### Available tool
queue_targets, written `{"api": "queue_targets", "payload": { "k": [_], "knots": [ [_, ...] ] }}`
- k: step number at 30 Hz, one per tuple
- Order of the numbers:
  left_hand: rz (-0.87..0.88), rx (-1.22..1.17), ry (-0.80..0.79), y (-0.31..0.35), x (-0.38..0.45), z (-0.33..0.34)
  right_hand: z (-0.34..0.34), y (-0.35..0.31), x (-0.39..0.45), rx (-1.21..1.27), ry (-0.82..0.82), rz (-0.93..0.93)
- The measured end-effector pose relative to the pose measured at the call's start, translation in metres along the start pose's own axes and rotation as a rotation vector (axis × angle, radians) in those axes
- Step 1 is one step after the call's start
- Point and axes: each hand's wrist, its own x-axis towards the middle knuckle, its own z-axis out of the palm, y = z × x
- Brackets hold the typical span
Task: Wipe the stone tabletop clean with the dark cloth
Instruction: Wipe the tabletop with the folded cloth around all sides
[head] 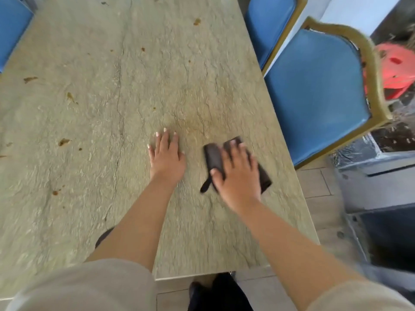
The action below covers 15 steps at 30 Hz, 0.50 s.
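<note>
The grey-green stone tabletop point(107, 90) fills most of the view and carries several brown stains, mostly on its left half and far end. A folded dark cloth point(214, 157) lies near the table's right edge. My right hand point(238, 170) presses flat on top of the cloth, fingers spread, covering its middle. My left hand point(166, 154) rests flat on the bare stone just left of the cloth, fingers apart, holding nothing.
Two blue padded chairs with gold frames point(318, 90) stand along the right side, and another blue chair point(11, 25) at the far left corner. A red object point(397, 68) lies behind the right chairs. Tiled floor shows beside the near right corner.
</note>
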Motion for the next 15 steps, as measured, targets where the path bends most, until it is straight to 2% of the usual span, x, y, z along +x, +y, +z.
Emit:
{"api": "queue_targets", "payload": {
  "k": [2,5,7,9,12,13,14,15],
  "knots": [
    [0.016,-0.083,-0.013,0.006,-0.02,0.0,0.003,-0.01,-0.049,0.027,-0.047,-0.28],
    [0.083,-0.125,0.022,0.019,-0.065,0.01,0.0,0.021,-0.1,0.0,-0.157,-0.673],
    [0.121,-0.09,0.019,0.027,-0.094,0.021,-0.004,0.06,-0.102,-0.058,-0.159,-0.733],
    [0.154,-0.023,0.01,0.031,-0.113,0.032,-0.008,0.09,-0.09,-0.053,-0.114,-0.505],
    [0.184,0.097,0.025,0.03,-0.125,0.044,-0.011,0.091,-0.076,0.0,-0.037,0.076],
    [0.181,0.127,0.03,0.029,-0.125,0.046,-0.009,0.077,-0.077,0.011,-0.034,0.212],
    [0.176,0.147,0.032,0.029,-0.126,0.047,-0.007,0.06,-0.082,0.008,-0.029,0.274],
    [0.173,0.155,0.033,0.03,-0.126,0.048,-0.003,0.045,-0.091,-0.004,-0.022,0.253]
  ]
}}
